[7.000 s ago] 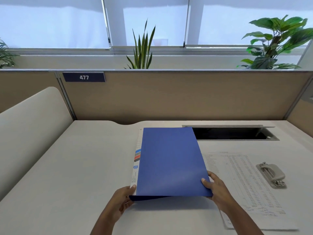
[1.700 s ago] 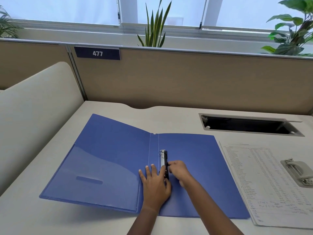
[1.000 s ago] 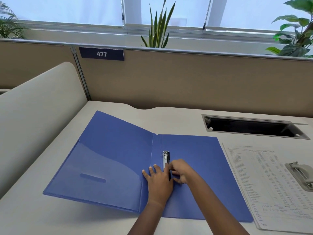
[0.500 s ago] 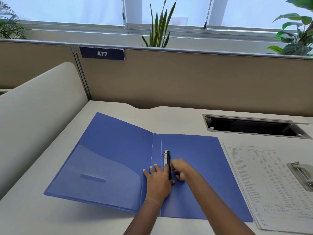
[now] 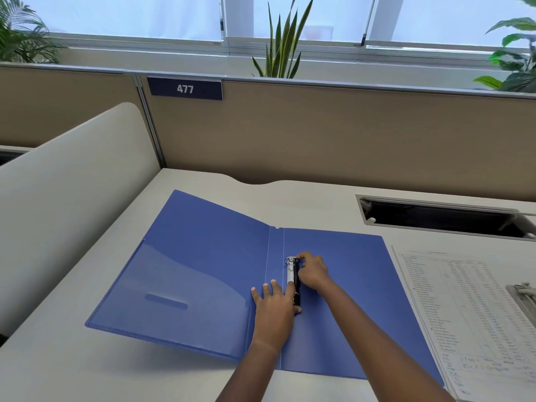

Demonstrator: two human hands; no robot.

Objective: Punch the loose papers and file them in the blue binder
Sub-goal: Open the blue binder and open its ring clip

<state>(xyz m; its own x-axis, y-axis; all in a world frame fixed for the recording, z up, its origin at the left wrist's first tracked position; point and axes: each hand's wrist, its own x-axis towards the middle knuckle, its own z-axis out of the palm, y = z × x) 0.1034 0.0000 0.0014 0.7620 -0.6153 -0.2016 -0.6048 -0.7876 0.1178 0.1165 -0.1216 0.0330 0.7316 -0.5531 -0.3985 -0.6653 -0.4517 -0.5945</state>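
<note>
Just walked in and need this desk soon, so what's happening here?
A person has a blue binder lying open on the desk. The left hand presses flat by the spine, while the right hand works at the far end of the ring clip. The papers lie to the right of the binder, with nothing filed in it yet. The hole punch rests on them at the picture's right edge.
</note>
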